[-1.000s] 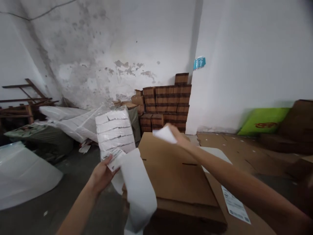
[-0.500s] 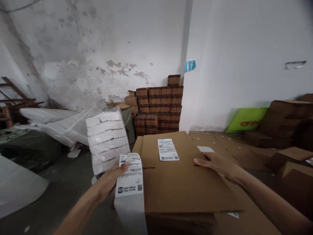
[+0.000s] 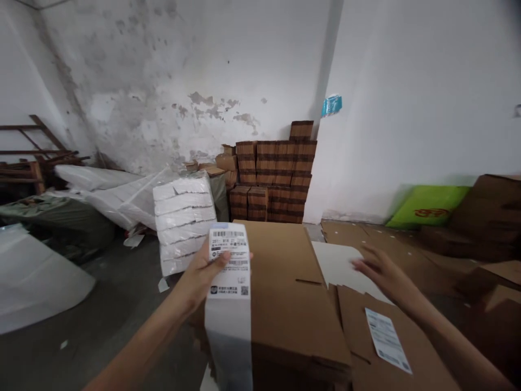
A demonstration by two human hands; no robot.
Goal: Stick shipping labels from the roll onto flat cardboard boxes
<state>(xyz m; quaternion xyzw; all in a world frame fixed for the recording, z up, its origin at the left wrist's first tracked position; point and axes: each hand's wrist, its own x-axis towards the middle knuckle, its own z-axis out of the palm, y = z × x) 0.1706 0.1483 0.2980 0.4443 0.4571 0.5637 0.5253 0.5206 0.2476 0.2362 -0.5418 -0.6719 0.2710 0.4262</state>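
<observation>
My left hand (image 3: 207, 271) grips a strip of printed shipping labels (image 3: 228, 266), thumb on the front, and the white backing hangs down below. Behind the strip lies a flattened cardboard box (image 3: 285, 277), bare on top, at the top of a stack. My right hand (image 3: 376, 269) is in the air to the right of that stack, fingers apart and slightly blurred, holding nothing. Below it another flat cardboard box (image 3: 350, 320) lies with a white label (image 3: 388, 339) stuck on it. A white sheet (image 3: 336, 263) shows between the two boxes.
Brown cardboard bundles (image 3: 277, 174) are piled against the wall. A plastic-wrapped white stack (image 3: 185, 217) stands on the floor to the left, near a green sack (image 3: 57, 222). At the right are a lime-green panel (image 3: 431, 205) and dark boxes (image 3: 490, 212).
The labelled cardboard box has moved right off the stack, baring an unlabelled one. My right hand has let go of it. The label strip in my left hand has shifted right and up.
</observation>
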